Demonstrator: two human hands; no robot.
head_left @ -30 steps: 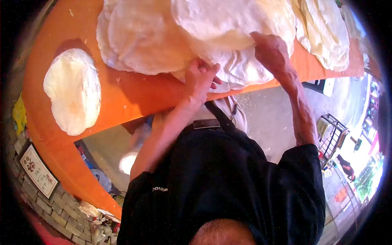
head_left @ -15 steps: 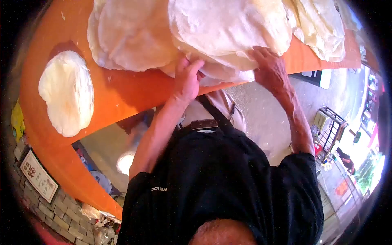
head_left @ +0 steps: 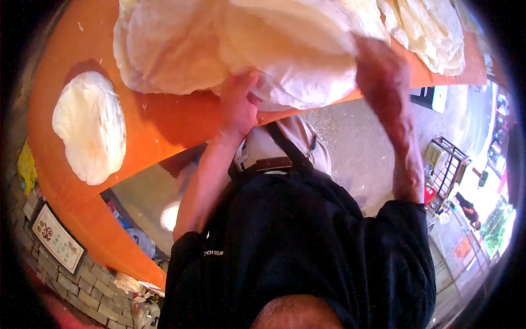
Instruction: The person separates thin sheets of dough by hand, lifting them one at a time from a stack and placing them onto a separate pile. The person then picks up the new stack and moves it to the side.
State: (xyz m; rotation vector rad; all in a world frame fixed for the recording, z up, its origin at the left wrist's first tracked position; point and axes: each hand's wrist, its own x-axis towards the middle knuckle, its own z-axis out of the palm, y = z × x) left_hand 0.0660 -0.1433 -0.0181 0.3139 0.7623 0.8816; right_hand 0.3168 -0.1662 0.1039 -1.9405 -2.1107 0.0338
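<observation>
A soft, translucent white sheet, looking like silk floss or wadding, lies partly raised over other white layers at the orange table's near edge. My left hand is closed on its lower edge, thumb on top, with some fingers hidden beneath. My right hand, smeared by motion, pinches the sheet's right edge, which is lifted and pulled taut. A broad white layer spreads to the left of my left hand. Another folded white pile sits beyond my right hand.
An oval white piece lies apart on the orange tabletop at the left. A framed sign leans by grey bricks at lower left. A black metal rack stands on the floor to the right.
My right hand has moved up and to the right, lifting the sheet's edge and stretching it. My left hand has shifted slightly left and down, still on the lower edge.
</observation>
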